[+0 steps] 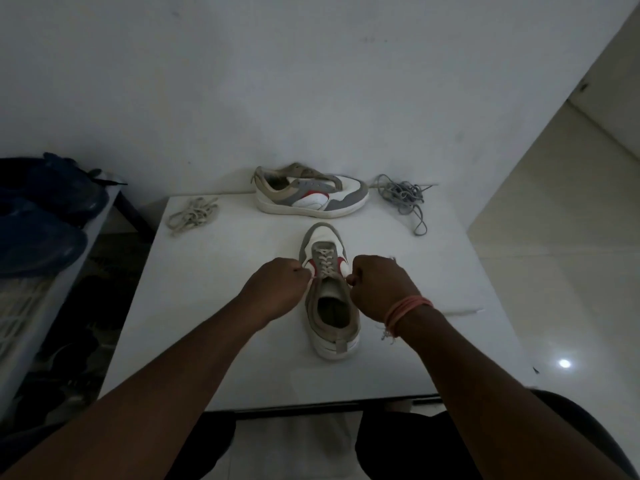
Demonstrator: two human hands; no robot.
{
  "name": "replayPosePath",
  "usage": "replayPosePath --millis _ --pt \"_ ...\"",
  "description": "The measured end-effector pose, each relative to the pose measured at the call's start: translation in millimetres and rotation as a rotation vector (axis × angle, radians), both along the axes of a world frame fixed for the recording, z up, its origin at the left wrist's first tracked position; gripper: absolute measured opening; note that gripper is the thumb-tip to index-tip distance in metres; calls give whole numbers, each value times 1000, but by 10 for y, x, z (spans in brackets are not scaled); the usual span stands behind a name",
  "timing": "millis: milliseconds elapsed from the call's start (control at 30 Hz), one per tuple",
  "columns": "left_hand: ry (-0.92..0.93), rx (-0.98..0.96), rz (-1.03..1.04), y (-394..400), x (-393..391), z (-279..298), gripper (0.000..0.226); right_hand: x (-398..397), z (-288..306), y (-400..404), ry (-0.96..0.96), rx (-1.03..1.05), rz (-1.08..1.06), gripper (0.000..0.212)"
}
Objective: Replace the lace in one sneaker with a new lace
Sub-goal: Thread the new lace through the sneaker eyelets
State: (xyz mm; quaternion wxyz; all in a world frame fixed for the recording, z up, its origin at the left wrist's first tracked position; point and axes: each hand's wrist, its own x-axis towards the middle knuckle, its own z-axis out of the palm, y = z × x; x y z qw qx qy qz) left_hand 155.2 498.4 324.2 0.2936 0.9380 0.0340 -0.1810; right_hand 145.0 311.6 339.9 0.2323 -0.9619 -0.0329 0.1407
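A white, grey and red sneaker [330,306] stands on the white table [214,323] with its toe pointing away from me. A beige lace [325,263] crosses its eyelets. My left hand [277,289] grips one lace end at the left of the tongue. My right hand [375,289], a pink band on its wrist, grips the other end at the right. Both fists sit level with the top eyelets. A second sneaker [311,195], unlaced, lies sideways at the table's far edge.
A loose beige lace [194,214] lies bundled at the far left of the table. A grey lace [403,197] is heaped at the far right. A wall stands right behind the table. Dark bags [45,216] rest on a ledge to the left.
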Motion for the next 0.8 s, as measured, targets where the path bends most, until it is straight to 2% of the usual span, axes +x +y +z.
replayPosePath --millis 100,233,367,433,500,567,633,700,800 --pt "-53 50 20 24 -55 26 39 -25 58 -18 19 -8 -51 17" --pt "-32 51 44 53 -157 -8 38 -76 32 -41 23 -35 -106 9" --pt "80 -83 136 60 -260 108 37 -118 -93 -38 15 56 -181 17" --pt "155 -279 280 49 -372 191 37 -161 -114 -27 70 184 -246 24" --pt "259 -436 374 6 -518 340 28 -233 -28 14 173 412 -346 35" --pt "300 -560 354 -66 -653 486 19 -305 96 57 365 654 -462 42" --pt "253 -651 285 -137 -775 602 19 -404 184 91 590 947 -569 45" --pt "206 -667 192 -194 -925 679 22 -566 259 157 691 1122 -602 38" --pt "203 -510 -1 -204 -1077 733 18 -758 343 283 626 1142 -640 26"
